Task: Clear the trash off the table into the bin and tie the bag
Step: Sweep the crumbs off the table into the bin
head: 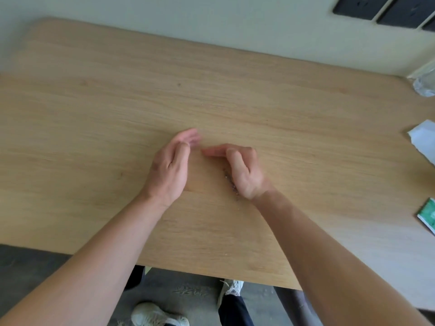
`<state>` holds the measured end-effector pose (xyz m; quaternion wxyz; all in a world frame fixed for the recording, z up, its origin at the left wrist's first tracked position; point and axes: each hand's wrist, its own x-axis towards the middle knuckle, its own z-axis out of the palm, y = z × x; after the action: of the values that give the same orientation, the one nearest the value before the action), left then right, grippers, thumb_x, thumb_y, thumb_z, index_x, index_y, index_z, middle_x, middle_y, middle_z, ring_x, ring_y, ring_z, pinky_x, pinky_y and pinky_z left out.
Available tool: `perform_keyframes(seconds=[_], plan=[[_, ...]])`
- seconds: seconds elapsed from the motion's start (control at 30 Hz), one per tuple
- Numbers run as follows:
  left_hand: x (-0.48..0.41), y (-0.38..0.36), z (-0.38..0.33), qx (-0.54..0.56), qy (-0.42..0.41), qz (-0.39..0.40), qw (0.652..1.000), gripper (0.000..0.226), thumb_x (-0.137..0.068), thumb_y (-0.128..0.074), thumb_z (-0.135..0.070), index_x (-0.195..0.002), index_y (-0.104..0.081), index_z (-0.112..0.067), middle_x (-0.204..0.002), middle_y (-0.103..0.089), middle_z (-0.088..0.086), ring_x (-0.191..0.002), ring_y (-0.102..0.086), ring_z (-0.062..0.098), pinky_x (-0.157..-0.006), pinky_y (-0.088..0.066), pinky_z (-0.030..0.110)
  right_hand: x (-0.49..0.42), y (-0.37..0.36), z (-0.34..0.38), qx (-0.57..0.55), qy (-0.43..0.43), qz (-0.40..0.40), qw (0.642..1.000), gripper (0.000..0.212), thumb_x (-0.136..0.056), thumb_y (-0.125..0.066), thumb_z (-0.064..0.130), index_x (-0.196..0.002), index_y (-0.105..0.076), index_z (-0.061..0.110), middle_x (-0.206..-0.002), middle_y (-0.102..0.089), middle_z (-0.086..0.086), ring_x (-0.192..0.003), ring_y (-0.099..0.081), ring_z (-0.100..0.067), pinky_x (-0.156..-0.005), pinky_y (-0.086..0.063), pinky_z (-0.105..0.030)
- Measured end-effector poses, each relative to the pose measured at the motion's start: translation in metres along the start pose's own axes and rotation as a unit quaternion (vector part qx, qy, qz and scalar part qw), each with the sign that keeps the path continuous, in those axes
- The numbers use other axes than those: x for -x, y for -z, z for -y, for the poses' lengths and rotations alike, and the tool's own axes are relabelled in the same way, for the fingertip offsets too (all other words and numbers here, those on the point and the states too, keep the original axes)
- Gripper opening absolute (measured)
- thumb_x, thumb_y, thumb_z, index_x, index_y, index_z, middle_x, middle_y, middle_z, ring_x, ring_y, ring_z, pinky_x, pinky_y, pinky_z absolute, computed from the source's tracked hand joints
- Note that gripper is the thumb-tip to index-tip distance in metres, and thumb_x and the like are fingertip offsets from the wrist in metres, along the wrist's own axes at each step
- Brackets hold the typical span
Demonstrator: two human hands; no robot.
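Pale wall (164, 22) backs the scene, with dark panels (386, 8) mounted at its upper right. Below it I see a light wooden table (117, 102) filling most of the view, its near edge running above a grey floor (28, 264).

Both bare forearms reach in from the bottom corners and meet near the table's middle. I note the left hand (168, 169) standing on its little-finger edge, fingers held together and slightly curved, thumb laid along the palm — it grips nothing. The right hand (242, 170) is likewise on edge and cupped, fingers together and pointing toward the left hand's fingertips, holding nothing that I can see. The two hands are close but not touching, forming an open wedge facing me.

Trash still on the table, right side: a clear crumpled plastic wrapper (423, 85) at the far corner, a white paper piece (423, 140) nearer, and a green-and-white packet (428, 215) nearest, all cut off by the frame edge and well apart from the hands.

Two pale sneakers (155, 315) show on the floor under the table edge, the right one (231, 288) with a dark trouser leg.

Smallest item — a thin line of dark crumbs (229, 178) lying on the table just against the inner edge of the right hand.
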<state>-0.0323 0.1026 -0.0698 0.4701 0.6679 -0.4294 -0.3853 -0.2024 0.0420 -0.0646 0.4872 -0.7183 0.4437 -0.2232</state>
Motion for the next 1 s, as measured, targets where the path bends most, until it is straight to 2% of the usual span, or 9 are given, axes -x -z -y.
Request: perform_keyframes(seconds=[0.1, 0.23, 0.4, 0.53, 0.73, 0.83, 0.87, 0.93, 1.0], plan=[[0.003, -0.002, 0.001, -0.001, -0.007, 0.006, 1.0, 0.063, -0.09, -0.028, -0.041, -0.136, -0.061, -0.013, -0.124, -0.072, 0.001, -0.121, -0.066, 0.012, -0.112, -0.047, 0.043, 0.024, -0.008, -0.008, 0.015, 0.029, 0.021, 0.999, 0.059, -0.097, -0.028, 0.036, -0.103, -0.084, 0.021, -0.113, -0.082, 0.009, -0.114, -0.072, -0.005, -0.106, -0.052, -0.033], [0.008, -0.003, -0.002, -0.01, -0.013, 0.024, 1.0, 0.062, -0.092, -0.028, -0.042, -0.134, -0.063, -0.014, -0.122, -0.074, -0.001, -0.118, -0.068, 0.011, -0.109, -0.049, 0.043, 0.038, -0.007, -0.01, -0.004, 0.017, 0.055, 0.998, 0.057, -0.097, -0.029, 0.03, -0.098, -0.085, 0.02, -0.102, -0.084, 0.007, -0.099, -0.076, -0.013, -0.093, -0.056, -0.038], [0.015, -0.004, -0.001, -0.003, -0.016, 0.033, 0.999, 0.06, -0.096, -0.028, -0.04, -0.136, -0.063, -0.012, -0.122, -0.073, -0.004, -0.119, -0.067, 0.009, -0.11, -0.049, 0.041, 0.022, 0.01, -0.004, -0.084, 0.003, 0.037, 0.996, 0.056, -0.098, -0.029, 0.023, -0.101, -0.085, 0.013, -0.107, -0.083, 0.002, -0.111, -0.075, -0.012, -0.106, -0.054, -0.042], [0.017, -0.007, -0.002, 0.007, -0.013, 0.026, 1.0, 0.062, -0.094, -0.029, -0.038, -0.136, -0.064, -0.009, -0.121, -0.073, -0.004, -0.117, -0.067, 0.005, -0.108, -0.05, 0.033, 0.005, 0.01, -0.007, -0.009, 0.034, 0.038, 0.999, 0.058, -0.094, -0.029, 0.034, -0.106, -0.084, 0.018, -0.116, -0.081, 0.007, -0.118, -0.071, -0.007, -0.108, -0.052, -0.038], [0.025, -0.006, 0.003, -0.004, -0.024, 0.036, 0.999, 0.055, -0.096, -0.028, -0.038, -0.131, -0.064, -0.017, -0.122, -0.074, 0.0, -0.117, -0.068, 0.015, -0.107, -0.05, 0.045, 0.056, -0.001, -0.024, 0.005, 0.031, 0.037, 0.999, 0.055, -0.096, -0.03, 0.033, -0.105, -0.083, 0.025, -0.106, -0.083, 0.008, -0.095, -0.077, -0.017, -0.086, -0.057, -0.04], [0.027, -0.004, 0.002, -0.008, -0.026, 0.036, 0.999, 0.057, -0.097, -0.027, -0.037, -0.134, -0.063, -0.014, -0.122, -0.074, 0.0, -0.118, -0.068, 0.015, -0.107, -0.05, 0.043, 0.059, -0.006, -0.021, -0.013, 0.017, 0.038, 0.999, 0.054, -0.097, -0.03, 0.034, -0.108, -0.083, 0.029, -0.082, -0.082, 0.0, -0.069, -0.071, -0.022, -0.068, -0.056, -0.038], [0.028, -0.003, 0.001, -0.008, -0.025, 0.04, 0.999, 0.058, -0.097, -0.027, -0.038, -0.135, -0.063, -0.014, -0.123, -0.074, -0.001, -0.119, -0.067, 0.014, -0.107, -0.05, 0.041, 0.059, -0.004, -0.019, -0.025, 0.016, 0.036, 0.999, 0.055, -0.097, -0.03, 0.035, -0.11, -0.082, 0.028, -0.083, -0.082, 0.004, -0.07, -0.071, -0.016, -0.07, -0.057, -0.036], [0.03, 0.0, 0.002, -0.009, -0.024, 0.05, 0.998, 0.059, -0.099, -0.025, -0.039, -0.138, -0.06, -0.013, -0.125, -0.072, -0.002, -0.12, -0.066, 0.011, -0.107, -0.051, 0.035, 0.052, 0.006, -0.016, -0.064, 0.022, 0.004, 0.998, 0.055, -0.097, -0.031, 0.034, -0.118, -0.08, 0.023, -0.11, -0.082, 0.007, -0.102, -0.075, -0.01, -0.093, -0.059, -0.038], [0.032, 0.005, 0.003, -0.012, -0.019, 0.05, 0.998, 0.057, -0.101, -0.024, -0.037, -0.14, -0.059, -0.013, -0.126, -0.071, -0.003, -0.121, -0.065, 0.008, -0.107, -0.051, 0.031, 0.043, 0.02, -0.02, -0.07, 0.025, -0.037, 0.997, 0.056, -0.096, -0.031, 0.034, -0.128, -0.074, 0.017, -0.131, -0.075, 0.004, -0.13, -0.066, -0.01, -0.112, -0.051, -0.041]])
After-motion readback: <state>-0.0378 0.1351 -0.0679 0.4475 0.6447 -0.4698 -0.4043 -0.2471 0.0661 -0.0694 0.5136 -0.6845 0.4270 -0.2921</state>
